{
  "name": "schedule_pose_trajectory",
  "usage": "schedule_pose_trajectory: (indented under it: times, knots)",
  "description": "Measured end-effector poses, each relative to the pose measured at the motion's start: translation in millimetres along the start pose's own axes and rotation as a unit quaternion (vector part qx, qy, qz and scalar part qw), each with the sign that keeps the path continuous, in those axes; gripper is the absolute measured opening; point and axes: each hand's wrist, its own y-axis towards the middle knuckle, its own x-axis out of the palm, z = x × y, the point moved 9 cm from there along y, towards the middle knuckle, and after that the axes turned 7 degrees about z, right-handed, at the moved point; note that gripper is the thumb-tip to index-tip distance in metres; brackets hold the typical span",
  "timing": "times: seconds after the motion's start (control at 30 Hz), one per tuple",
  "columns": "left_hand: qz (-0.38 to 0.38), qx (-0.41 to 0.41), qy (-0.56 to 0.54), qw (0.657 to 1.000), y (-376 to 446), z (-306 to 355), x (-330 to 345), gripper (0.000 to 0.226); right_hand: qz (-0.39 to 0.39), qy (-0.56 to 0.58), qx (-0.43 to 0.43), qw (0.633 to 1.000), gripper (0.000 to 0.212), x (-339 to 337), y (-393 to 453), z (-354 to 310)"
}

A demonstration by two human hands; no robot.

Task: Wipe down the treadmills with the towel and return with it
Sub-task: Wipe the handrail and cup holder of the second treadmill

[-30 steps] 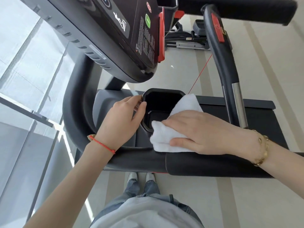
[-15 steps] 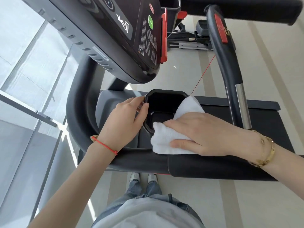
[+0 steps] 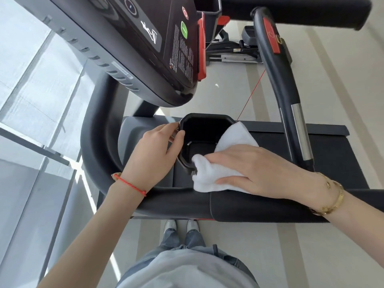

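A white towel lies over the right rim of the treadmill's black cup holder and on the tray beside it. My right hand presses flat on the towel, fingers pointing left toward the cup holder. My left hand grips the cup holder's left rim, thumb on its inner edge. The treadmill's black console hangs above, and its padded front bar runs below both hands. Part of the towel is hidden under my right hand.
A black handle with a red tab and a chrome section rises at the right. A red safety cord runs down to the tray. Glass wall panels stand at the left. My shoes are on the pale floor below.
The towel and my right hand have shifted slightly left and bunched at the cup holder's lower rim. My left hand stays on the rim.
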Motion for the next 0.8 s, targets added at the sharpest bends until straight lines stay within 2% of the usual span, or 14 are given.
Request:
schedule_pose_trajectory:
  times: [0.07, 0.17, 0.23, 0.27, 0.33, 0.4, 0.47, 0.57, 0.7, 0.8]
  knots:
    - [-0.001, 0.001, 0.0, 1.0, 0, 0, 1, 0.031, 0.056, 0.089, 0.051, 0.993, 0.038, -9, -6, 9]
    - [-0.001, 0.002, 0.003, 1.0, 0, 0, 1, 0.03, 0.208, 0.205, 0.135, 0.947, 0.03, -37, -6, 29]
    - [0.001, -0.002, 0.003, 1.0, 0, -1, 1, 0.028, 0.28, 0.163, 0.137, 0.936, 0.028, -56, 2, 37]
    - [0.001, -0.003, 0.003, 1.0, 0, -1, 1, 0.028, 0.283, 0.127, 0.133, 0.941, 0.03, -59, 10, 40]
    - [0.002, -0.001, 0.004, 1.0, -1, 0, 1, 0.028, 0.225, 0.067, 0.127, 0.964, 0.039, -48, 35, 44]
    - [-0.002, -0.003, 0.001, 1.0, -1, 0, 2, 0.028, 0.112, -0.003, 0.121, 0.986, 0.047, -20, 59, 50]
    - [-0.004, -0.006, -0.001, 1.0, -1, 0, 2, 0.03, 0.035, -0.096, 0.109, 0.989, 0.05, 1, 74, 56]
    - [-0.005, -0.01, -0.004, 1.0, -1, -1, 2, 0.029, 0.034, -0.113, 0.126, 0.985, 0.046, -1, 72, 68]
    - [-0.002, -0.013, -0.009, 1.0, -1, -1, 2, 0.03, 0.063, 0.047, 0.226, 0.971, 0.036, -13, 31, 94]
    - [0.006, -0.016, -0.012, 1.0, -1, 0, 1, 0.031, 0.044, -0.006, 0.191, 0.981, 0.041, -8, 46, 85]
